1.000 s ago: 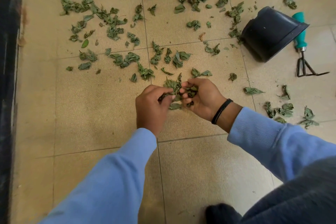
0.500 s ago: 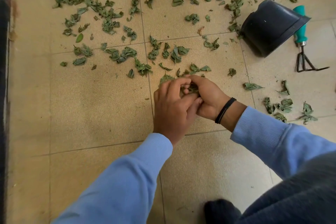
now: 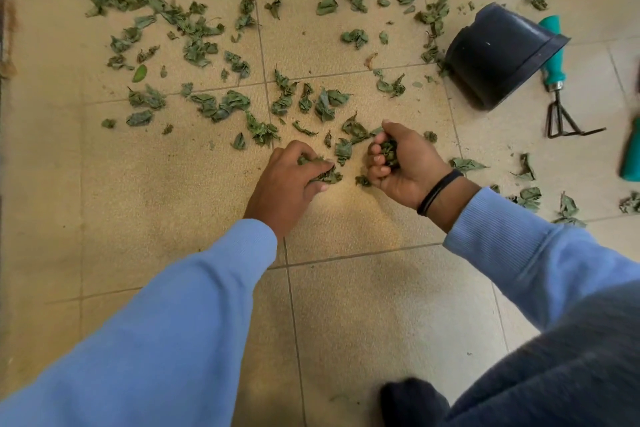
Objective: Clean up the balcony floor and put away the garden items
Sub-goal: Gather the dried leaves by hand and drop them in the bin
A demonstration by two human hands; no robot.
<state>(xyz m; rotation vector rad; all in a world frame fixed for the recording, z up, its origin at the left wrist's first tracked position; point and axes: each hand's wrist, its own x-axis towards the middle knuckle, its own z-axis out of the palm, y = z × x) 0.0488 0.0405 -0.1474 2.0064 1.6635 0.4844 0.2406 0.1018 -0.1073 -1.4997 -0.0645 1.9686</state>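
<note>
Left hand [image 3: 289, 177] pinches dried leaves [image 3: 322, 175] on the tiles; right hand [image 3: 398, 166], fist cupping a wad, waits just beside.

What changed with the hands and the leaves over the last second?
The hands have parted: the left hand, which was laid against the right, has moved out to the left and now gathers loose leaves off the floor. The right hand keeps its fistful of leaves. The tipped black pot, the hand rake and the other scattered leaves lie unmoved.
</note>
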